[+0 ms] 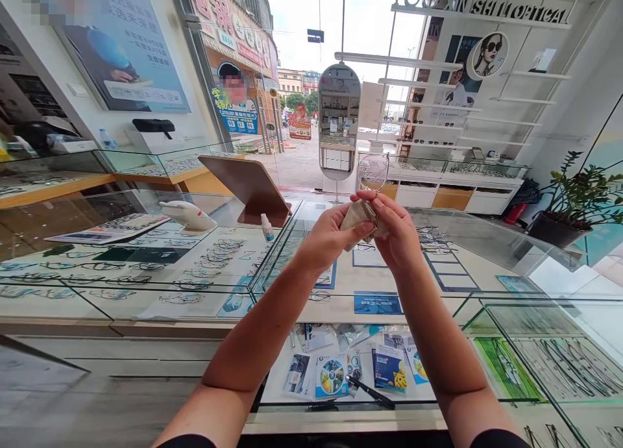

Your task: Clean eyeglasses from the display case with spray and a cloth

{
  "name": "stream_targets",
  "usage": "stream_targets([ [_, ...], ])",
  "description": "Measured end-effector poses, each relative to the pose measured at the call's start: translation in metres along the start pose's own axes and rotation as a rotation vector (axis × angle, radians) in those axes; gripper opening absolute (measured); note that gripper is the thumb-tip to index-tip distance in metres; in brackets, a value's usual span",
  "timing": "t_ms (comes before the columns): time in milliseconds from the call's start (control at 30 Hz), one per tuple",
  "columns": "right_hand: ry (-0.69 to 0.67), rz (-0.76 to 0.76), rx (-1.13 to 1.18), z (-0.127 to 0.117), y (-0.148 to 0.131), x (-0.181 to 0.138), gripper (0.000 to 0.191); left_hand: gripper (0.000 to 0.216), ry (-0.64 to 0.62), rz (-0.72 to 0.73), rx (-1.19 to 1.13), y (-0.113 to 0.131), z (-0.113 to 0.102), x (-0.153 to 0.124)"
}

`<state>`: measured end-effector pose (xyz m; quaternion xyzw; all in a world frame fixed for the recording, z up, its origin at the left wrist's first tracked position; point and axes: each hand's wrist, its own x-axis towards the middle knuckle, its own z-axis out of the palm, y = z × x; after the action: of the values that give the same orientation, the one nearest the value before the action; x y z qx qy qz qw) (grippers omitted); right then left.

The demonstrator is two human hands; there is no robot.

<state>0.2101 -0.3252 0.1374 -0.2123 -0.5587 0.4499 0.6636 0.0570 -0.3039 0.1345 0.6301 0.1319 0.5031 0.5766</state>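
Observation:
Both my hands are raised above a glass display counter point(272, 266). My left hand point(328, 237) is closed on a beige cleaning cloth point(357, 215) bunched between the two hands. My right hand point(396, 230) pinches a pair of clear-lens glasses point(374, 172), whose lens sticks up above my fingers; the cloth is wrapped around the lower part of the frame. The rest of the frame is hidden by my fingers and the cloth.
Glass cases hold rows of spectacle frames point(209, 256). On the counter stand a brown tilted mirror stand point(248, 188), a small spray bottle point(267, 228) and a white device point(187, 215). Leaflets point(335, 373) and a pen point(372, 391) lie on a lower shelf. A potted plant point(574, 208) is at right.

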Motion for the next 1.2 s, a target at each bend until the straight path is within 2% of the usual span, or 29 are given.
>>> stream_targets([
  [300, -0.019, -0.013, 0.048, 0.006, 0.003, -0.002, 0.03, 0.055, 0.078, 0.114, -0.014, -0.007, 0.009, 0.003],
  [567, -0.032, -0.015, -0.001, 0.018, 0.005, -0.006, 0.044, 0.055, 0.285, 0.236, -0.08, -0.018, 0.021, 0.006],
  [700, -0.058, -0.05, -0.031, 0.016, 0.01, -0.005, 0.041, 0.055, 0.342, 0.255, -0.082, -0.017, 0.02, 0.006],
  [767, -0.071, -0.053, -0.046, 0.012, 0.012, -0.004, 0.041, 0.056, 0.335, 0.231, -0.062, -0.017, 0.017, 0.007],
  [933, -0.087, -0.085, -0.092, 0.003, 0.013, 0.001, 0.046, 0.054, 0.225, 0.188, -0.005, -0.018, 0.005, 0.009],
  [1200, -0.184, -0.068, -0.033, -0.008, 0.005, 0.003, 0.035, 0.049, 0.184, 0.173, -0.033, -0.009, 0.002, 0.006],
])
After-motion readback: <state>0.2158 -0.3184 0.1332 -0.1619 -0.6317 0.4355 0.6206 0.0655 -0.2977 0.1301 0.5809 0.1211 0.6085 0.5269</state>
